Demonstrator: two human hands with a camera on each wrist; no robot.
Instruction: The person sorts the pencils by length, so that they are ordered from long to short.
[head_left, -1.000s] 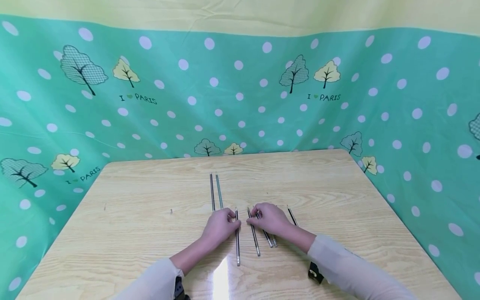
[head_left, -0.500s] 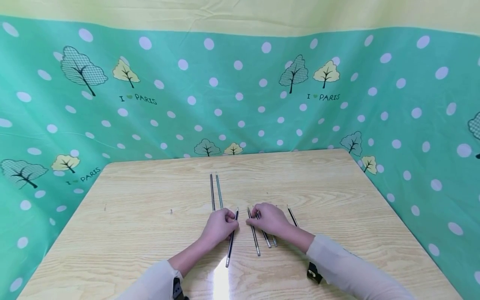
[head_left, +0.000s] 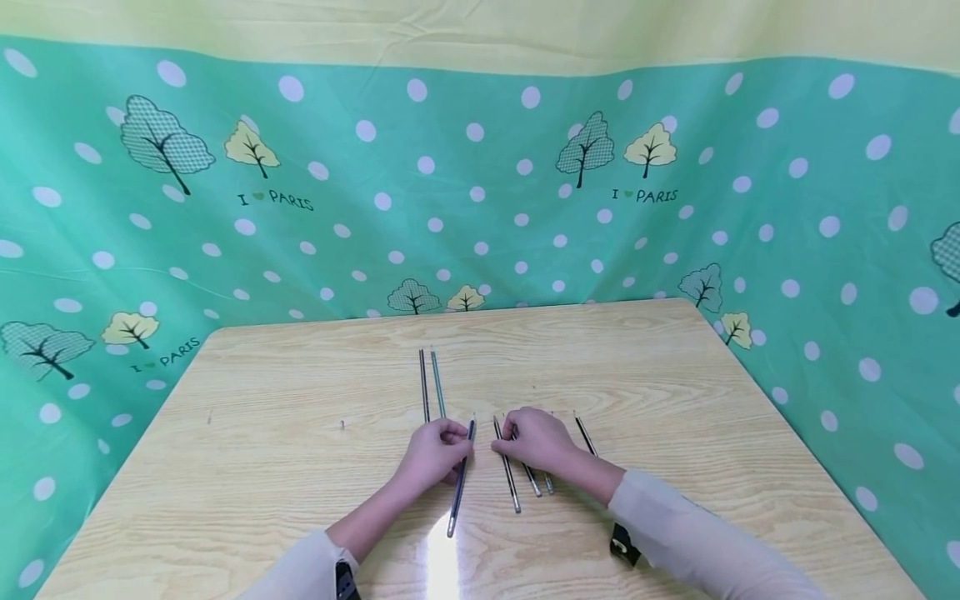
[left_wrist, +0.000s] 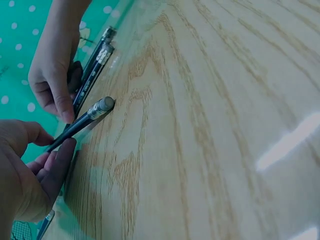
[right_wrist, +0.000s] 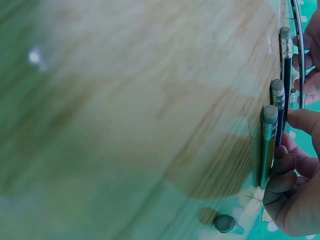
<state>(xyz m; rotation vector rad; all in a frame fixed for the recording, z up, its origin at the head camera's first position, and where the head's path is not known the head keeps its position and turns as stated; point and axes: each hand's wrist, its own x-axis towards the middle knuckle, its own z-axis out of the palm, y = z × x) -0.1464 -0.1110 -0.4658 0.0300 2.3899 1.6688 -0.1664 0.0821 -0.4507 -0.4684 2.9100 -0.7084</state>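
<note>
Left hand (head_left: 432, 454) pinches one dark pencil (head_left: 457, 496), slanted, below centre frame.
Thumb and fingers nearly closed on its shaft, eraser end (head_left: 451, 531) toward lower centre. Right hand (head_left: 542, 438), fingers bent, at the black pencils (head_left: 510, 479) right of centre; gripping or touching, I can't tell. I'd want a light pinch, eraser end clear of those neighbours.

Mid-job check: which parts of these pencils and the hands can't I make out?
Head view: lower ends of the dark pencil and teal pencil, behind the left hand.
Head view: lower end of the rightmost pencil, behind the right forearm.
Right wrist view: upper end of the held pencil, cut off by the top edge.
Head and right wrist views: the right hand's exact grip; its own fingers hide the contact.
</note>
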